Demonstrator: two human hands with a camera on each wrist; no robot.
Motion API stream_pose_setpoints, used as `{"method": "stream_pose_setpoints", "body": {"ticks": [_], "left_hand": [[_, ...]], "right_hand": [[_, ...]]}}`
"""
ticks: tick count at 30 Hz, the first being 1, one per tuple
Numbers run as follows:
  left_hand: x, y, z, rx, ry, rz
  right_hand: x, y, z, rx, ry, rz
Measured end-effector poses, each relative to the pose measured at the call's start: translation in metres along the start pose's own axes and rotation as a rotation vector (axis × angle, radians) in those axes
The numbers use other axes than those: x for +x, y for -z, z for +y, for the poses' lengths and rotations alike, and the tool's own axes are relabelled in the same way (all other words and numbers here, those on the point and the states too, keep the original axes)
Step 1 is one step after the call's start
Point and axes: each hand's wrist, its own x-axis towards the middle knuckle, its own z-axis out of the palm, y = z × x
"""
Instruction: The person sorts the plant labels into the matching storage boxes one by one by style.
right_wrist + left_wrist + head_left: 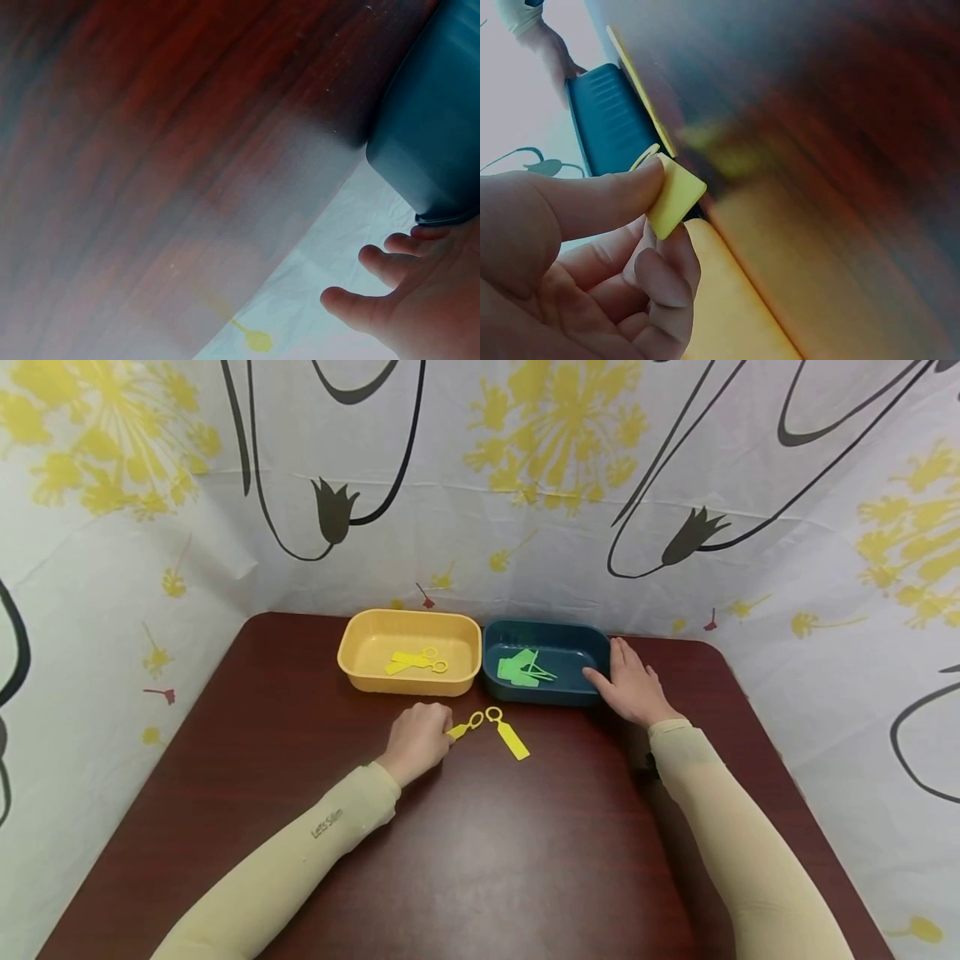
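Observation:
My left hand (418,742) pinches a flat yellow ring tag (676,196) between thumb and fingers. In the head view that tag's ring points right, towards a second yellow ring tag (513,740) lying on the table. My right hand (633,685) rests at the right end of the teal bin (547,695), fingers spread and holding nothing. Several green tags (517,670) lie inside that bin, towards its left side. To its left stands a yellow bin (408,685) with yellow ring tags (405,662) on its floor.
Both bins stand side by side near the back edge of the dark red-brown table (510,860). Behind them hangs a white cloth (420,552) with printed flowers, which also runs along both sides.

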Motion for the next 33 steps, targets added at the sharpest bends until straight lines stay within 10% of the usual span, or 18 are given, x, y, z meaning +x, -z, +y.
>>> {"method": "stream_pose_setpoints", "body": {"ticks": [33], "left_hand": [[0.003,0.081,-0.006,-0.183,-0.07,0.332]], "right_hand": [[-0.004,0.003,-0.005,-0.007,-0.004,-0.004]]}}
